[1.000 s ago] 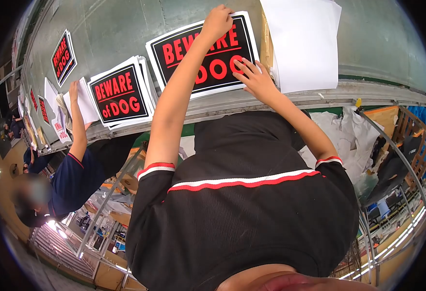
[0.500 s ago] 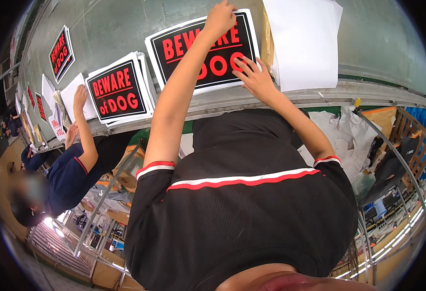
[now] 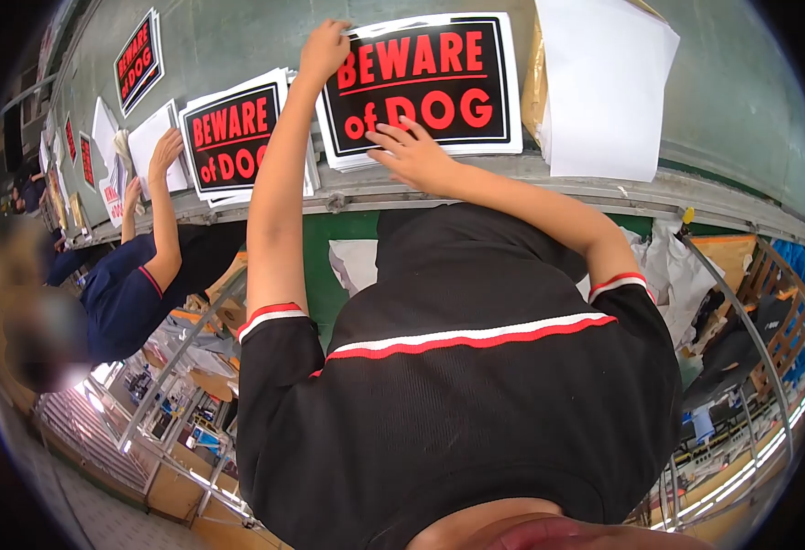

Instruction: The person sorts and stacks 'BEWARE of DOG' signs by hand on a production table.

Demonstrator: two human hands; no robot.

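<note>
A stack of black "BEWARE of DOG" signs (image 3: 421, 89) with red letters and white borders lies on the bench in front of me. My left hand (image 3: 326, 53) is at the stack's upper left corner, its fingers bent and drawn together on the sheet edge. Over the lower left part of the top sign, my right hand (image 3: 416, 163) lies with fingers spread, touching the surface near the word "of". The lower edges of several sheets show beneath the top one. To the left, partly behind my left forearm, sits another stack of the same signs (image 3: 230, 124).
White sheets (image 3: 604, 92) lie on the right, beside a brown-edged strip (image 3: 535, 82). A co-worker in a dark blue shirt (image 3: 127, 298) handles white sheets at the left. Another sign pile (image 3: 139, 62) lies farther up the bench (image 3: 246, 37). A metal rail (image 3: 347, 197) runs along its near edge.
My left hand has moved left from the sign's upper right part to its upper left corner. My right hand has slid left across the sign's lower part. The whole view has shifted slightly.
</note>
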